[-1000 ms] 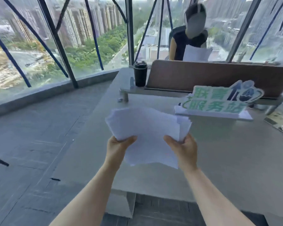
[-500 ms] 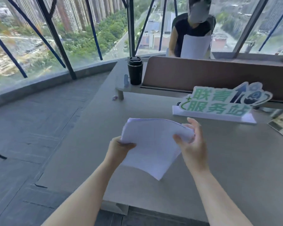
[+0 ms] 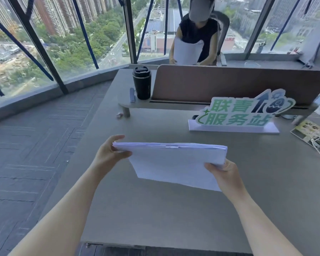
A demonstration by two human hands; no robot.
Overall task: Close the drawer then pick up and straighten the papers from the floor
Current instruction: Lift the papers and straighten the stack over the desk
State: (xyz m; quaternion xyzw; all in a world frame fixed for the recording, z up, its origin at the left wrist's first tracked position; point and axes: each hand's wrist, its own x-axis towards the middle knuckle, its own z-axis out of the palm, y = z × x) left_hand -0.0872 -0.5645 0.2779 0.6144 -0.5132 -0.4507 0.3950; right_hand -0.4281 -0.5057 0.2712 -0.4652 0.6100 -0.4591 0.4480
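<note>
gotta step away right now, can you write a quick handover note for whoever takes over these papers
Left hand: gripping the left end of the stack of papers, thumb in front, fingers behind.
Right hand: gripping the stack's lower right corner.
Papers: off the floor, held in the air above the grey desk, not resting on it. The top edge looks roughly even; the bottom edge slants and some sheets are out of line.
Done: papers gathered. The drawer is not in view, so whether it is closed cannot be told.
Left: probably tap the stack on the desk until the edges line up.
</note>
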